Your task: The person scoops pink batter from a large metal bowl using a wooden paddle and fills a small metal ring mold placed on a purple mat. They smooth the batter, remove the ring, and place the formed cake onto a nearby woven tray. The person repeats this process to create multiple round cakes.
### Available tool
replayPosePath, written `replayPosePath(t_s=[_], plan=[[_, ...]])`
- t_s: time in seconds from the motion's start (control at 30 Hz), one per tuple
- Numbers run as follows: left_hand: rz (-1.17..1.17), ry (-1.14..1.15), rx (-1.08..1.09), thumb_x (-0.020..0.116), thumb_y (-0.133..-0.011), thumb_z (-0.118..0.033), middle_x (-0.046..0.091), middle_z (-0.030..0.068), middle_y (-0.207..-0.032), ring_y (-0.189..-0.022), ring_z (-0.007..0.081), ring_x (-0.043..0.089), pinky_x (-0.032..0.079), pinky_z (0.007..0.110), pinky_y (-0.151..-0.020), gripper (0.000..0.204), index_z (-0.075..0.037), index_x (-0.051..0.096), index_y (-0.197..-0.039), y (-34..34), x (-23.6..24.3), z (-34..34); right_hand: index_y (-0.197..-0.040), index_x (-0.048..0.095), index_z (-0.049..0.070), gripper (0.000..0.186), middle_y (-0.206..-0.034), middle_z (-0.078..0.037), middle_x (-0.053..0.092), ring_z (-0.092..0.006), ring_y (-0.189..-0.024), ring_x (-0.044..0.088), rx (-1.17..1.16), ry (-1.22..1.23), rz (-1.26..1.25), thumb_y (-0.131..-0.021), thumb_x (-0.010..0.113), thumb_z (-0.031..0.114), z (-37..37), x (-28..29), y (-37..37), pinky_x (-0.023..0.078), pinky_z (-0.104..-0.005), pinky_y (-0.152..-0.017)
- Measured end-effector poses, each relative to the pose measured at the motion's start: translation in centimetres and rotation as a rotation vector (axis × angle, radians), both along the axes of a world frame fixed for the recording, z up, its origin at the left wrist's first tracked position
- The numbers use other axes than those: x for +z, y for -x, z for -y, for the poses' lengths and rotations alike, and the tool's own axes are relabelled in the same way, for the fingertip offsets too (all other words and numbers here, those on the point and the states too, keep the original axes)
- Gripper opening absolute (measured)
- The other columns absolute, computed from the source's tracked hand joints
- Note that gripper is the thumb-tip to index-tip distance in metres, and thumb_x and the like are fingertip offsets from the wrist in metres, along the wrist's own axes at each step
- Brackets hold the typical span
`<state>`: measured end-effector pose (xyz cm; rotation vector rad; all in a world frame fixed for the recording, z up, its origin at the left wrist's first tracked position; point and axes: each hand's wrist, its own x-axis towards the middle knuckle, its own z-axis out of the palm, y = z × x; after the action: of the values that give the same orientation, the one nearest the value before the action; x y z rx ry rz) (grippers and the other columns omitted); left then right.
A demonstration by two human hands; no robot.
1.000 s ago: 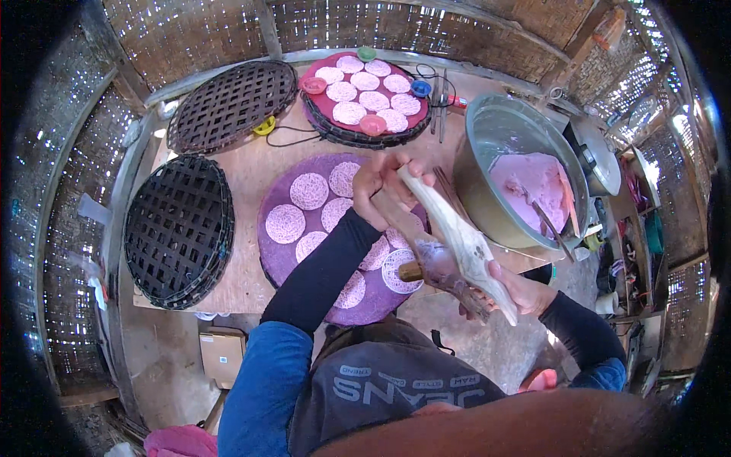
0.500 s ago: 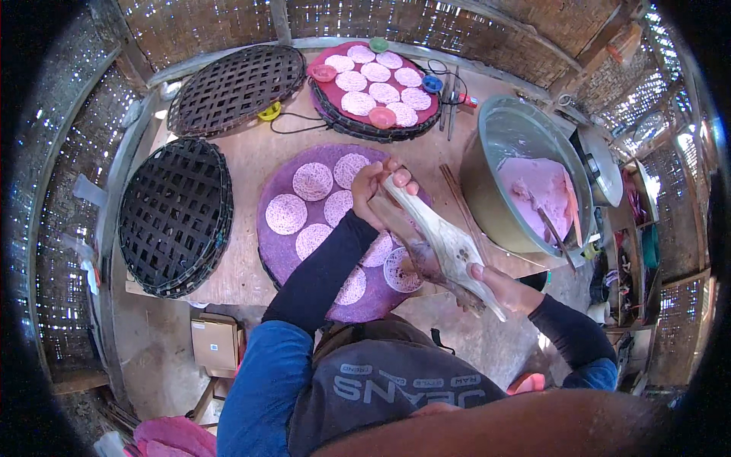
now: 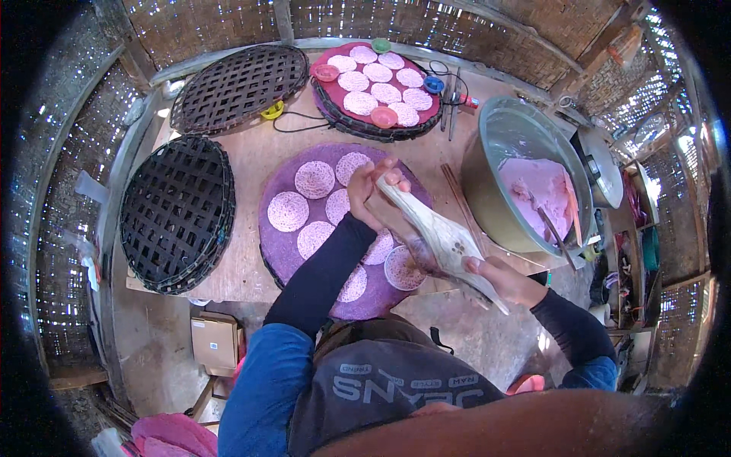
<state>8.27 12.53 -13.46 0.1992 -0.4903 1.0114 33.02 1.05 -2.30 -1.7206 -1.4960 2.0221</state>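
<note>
Left hand forward, right hand back — wooden tool clasped.

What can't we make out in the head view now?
All head view:
- Right hand: most fingers hidden behind the wooden tool.
- Purple round mat: part covered by the left forearm.
- Tub: bottom hidden under pink dough.
- Pink item, lower left: cut off by picture's edge.

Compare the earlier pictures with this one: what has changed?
The pale wooden piece has shifted left over the darker wooden piece; the brass-coloured tip is no longer visible. Left hand and right hand keep their grip; the pink discs stay put.
</note>
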Motion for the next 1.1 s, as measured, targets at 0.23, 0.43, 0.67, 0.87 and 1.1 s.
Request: replayPosePath(t_s=[0.23,0.43,0.67,0.87,1.1], plan=[[-0.045,-0.099,-0.031,0.044,-0.085,-0.052,0.056,0.0078,-0.090,-0.094,0.0308,0.052,0.044,0.045,-0.076,0.056,-0.010,0.046,-0.122,0.5,2.7,-1.2,-0.095,0.059,-0.005,0.067,-0.073,-0.010,0.061,-0.0158,-0.063,0.060,-0.054,-0.165,0.011,-0.078,0.055,0.060,0.2,-1.9,-0.6,0.049,-0.0274,-0.055],[-0.214,0.028,0.063,0.045,-0.082,-0.060,0.050,0.0114,-0.121,-0.115,0.0264,0.044,0.035,0.042,-0.093,0.070,-0.009,0.038,-0.129,2.5,7.0,2.1,-0.104,0.055,-0.006,0.070,-0.084,-0.010,0.061,-0.0165,-0.073,0.060,-0.110,-0.222,-0.358,-0.078,0.055,0.059,1.5,-1.1,-1.9,0.048,-0.0269,-0.062],[-1.701,-1.332,1.048,0.068,-0.071,-0.034,0.056,0.0150,-0.111,-0.106,0.0307,0.052,0.040,0.037,-0.088,0.059,-0.005,0.048,-0.118,1.4,9.3,7.0,-0.116,0.050,-0.004,0.074,-0.096,-0.012,0.059,-0.0156,-0.079,0.059,0.003,-0.292,-0.293,-0.081,0.049,0.061,1.2,0.7,0.0,0.047,-0.0261,-0.065],[-1.702,-0.813,1.370,0.076,-0.061,-0.027,0.062,0.0125,-0.088,-0.082,0.0293,0.061,0.046,0.039,-0.075,0.041,-0.003,0.061,-0.091,2.8,7.7,8.3,-0.122,0.047,0.002,0.055,-0.111,-0.013,0.057,-0.0195,-0.102,0.053,-0.325,-0.073,-0.795,-0.085,0.052,0.042,0.1,0.7,3.4,0.042,-0.0325,-0.084],[-1.453,0.139,1.334,0.070,-0.067,-0.001,0.059,0.0099,-0.098,-0.085,0.0186,0.057,0.044,0.029,-0.079,0.045,0.004,0.051,-0.107,8.6,7.2,12.1,-0.130,0.035,0.002,0.084,-0.122,-0.019,0.046,-0.0333,-0.114,0.044,0.177,-1.297,0.360,-0.066,0.073,0.040,2.7,-11.4,5.8,0.033,-0.0442,-0.094]])
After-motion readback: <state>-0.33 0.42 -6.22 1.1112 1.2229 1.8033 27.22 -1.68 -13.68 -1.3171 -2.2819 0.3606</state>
